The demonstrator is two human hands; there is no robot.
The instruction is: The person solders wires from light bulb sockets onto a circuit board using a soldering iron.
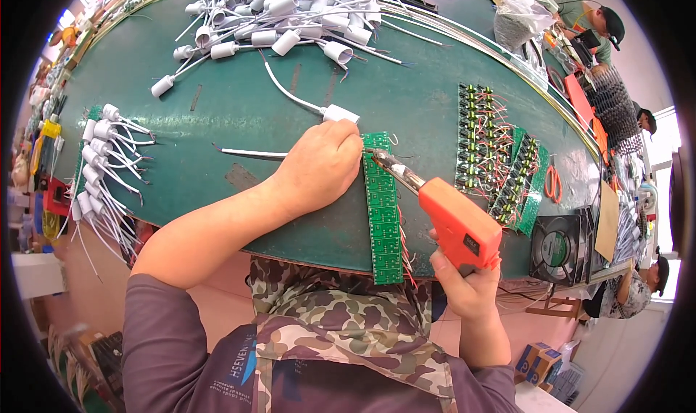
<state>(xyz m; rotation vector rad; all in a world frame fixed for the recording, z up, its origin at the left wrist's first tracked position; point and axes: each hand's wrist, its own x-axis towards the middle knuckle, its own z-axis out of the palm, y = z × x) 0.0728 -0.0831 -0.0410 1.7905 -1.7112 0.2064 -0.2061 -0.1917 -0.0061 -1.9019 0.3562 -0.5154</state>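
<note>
My left hand (322, 163) is closed beside the upper left edge of a long green circuit board panel (384, 228). Its fingers hide most of what they grip, seemingly a corded lamp holder; a white cable (254, 153) with bare wire ends comes out from under the hand. Just beyond the knuckles, touching or nearly so, lies a white lamp holder (341, 114) whose cable curves away to the far left. An orange soldering gun (460, 224) is in my right hand (467, 286), its tip against the panel's top end near my left fingertips. Red and white wires hang along the panel's right edge.
White corded lamp holders (283, 7) are heaped at the far side of the green table (196, 174). More lamp holders (94, 156) line a board at left. Populated boards (482, 138), red-handled scissors (553, 183) and a black fan (554, 250) lie right. Other people sit beyond.
</note>
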